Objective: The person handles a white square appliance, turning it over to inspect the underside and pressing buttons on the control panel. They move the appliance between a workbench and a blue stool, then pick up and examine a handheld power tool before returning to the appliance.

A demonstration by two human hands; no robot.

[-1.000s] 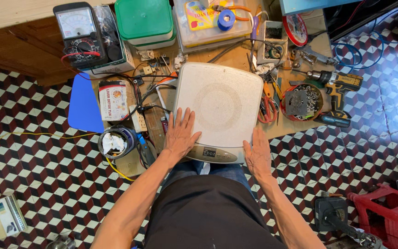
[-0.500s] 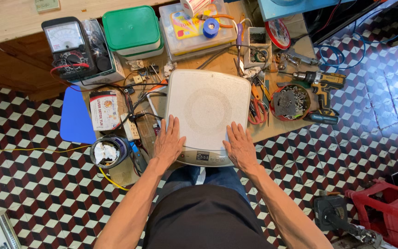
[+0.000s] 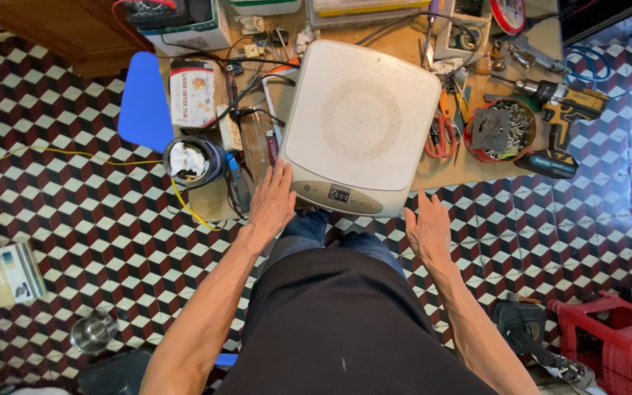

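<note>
A white induction cooker [image 3: 360, 124] with a round marking on top and a small control panel at its near edge lies flat on a low wooden work table [image 3: 469, 164]. My left hand [image 3: 272, 201] rests flat, fingers spread, at the cooker's near left corner. Off the near right corner, my right hand [image 3: 427, 228] hovers with fingers apart, holding nothing and apart from the cooker. My dark trousers and jeans fill the bottom middle.
Left of the cooker lie cables, a power strip [image 3: 230, 128], a tape roll [image 3: 192, 161] and a blue plastic piece [image 3: 144, 102]. To the right are red-handled pliers [image 3: 442, 135], a bowl of screws [image 3: 499, 130] and a yellow cordless drill [image 3: 561, 110]. A red stool [image 3: 608, 333] stands on the chequered floor.
Both hands have slid back from the cooker's near edge toward me; the right hand is now off the cooker. The camera has moved closer and lower.
</note>
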